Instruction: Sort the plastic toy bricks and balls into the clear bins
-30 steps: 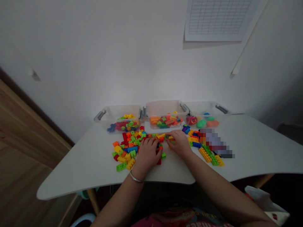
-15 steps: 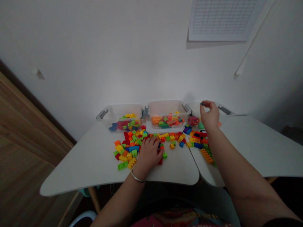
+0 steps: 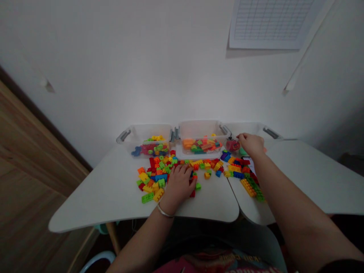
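My left hand [image 3: 179,184], with a bracelet at its wrist, rests on the pile of colourful toy building bricks [image 3: 161,183]. Its fingers lie stretched and slightly curved over the bricks, open, and what is under the palm is hidden. My right hand [image 3: 253,144] is over the right clear plastic box [image 3: 244,127], fingers pinched together near its left side. Whatever the fingertips hold is too small to make out. A red piece [image 3: 232,145] lies in that box just below the fingertips.
A left clear box [image 3: 136,132] and a middle clear box [image 3: 199,131] hold coloured pieces against the wall. More bricks, such as a green strip [image 3: 258,191], lie across the seam between two white tables [image 3: 218,210]. A phone-like object [image 3: 250,163] lies partly behind my right wrist.
My right hand has lowered into the right box's area; the small dark piece it held up no longer shows clearly. My left hand stays on the bricks.
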